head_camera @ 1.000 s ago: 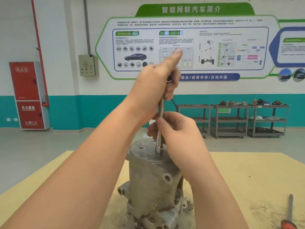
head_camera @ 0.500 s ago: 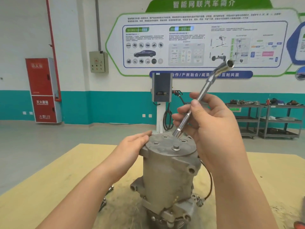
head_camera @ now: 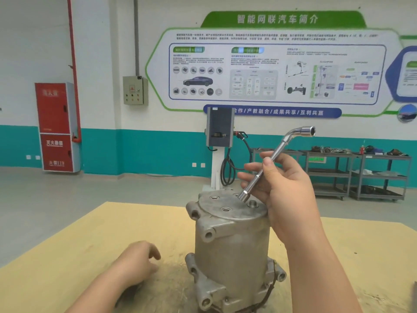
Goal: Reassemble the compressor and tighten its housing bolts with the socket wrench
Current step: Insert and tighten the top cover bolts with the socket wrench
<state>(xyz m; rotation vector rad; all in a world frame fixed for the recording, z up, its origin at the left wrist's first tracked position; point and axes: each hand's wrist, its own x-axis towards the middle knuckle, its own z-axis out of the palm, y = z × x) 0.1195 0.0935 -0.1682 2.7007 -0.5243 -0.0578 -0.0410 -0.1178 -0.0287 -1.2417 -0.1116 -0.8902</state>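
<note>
A grey metal compressor [head_camera: 232, 249] stands upright on the yellow table [head_camera: 79, 263]. Its round top cover [head_camera: 228, 210] shows several bolt holes and one bolt head near the right edge. My right hand [head_camera: 282, 188] grips the shaft of a chrome L-shaped socket wrench [head_camera: 274, 158], tilted, with its lower socket end resting on the cover beside that bolt. My left hand [head_camera: 137, 264] hovers low over the table to the left of the compressor, fingers loosely curled and holding nothing.
A white and grey charging post [head_camera: 220, 141] with a black cable stands on the floor behind the table. Grey shelf carts [head_camera: 361, 177] line the far wall at right. A red fire cabinet [head_camera: 56, 127] is at far left.
My left hand left the wrench, touched the cover's edge, then dropped to the table beside the compressor. The wrench came off vertical and now leans right in my right hand.
</note>
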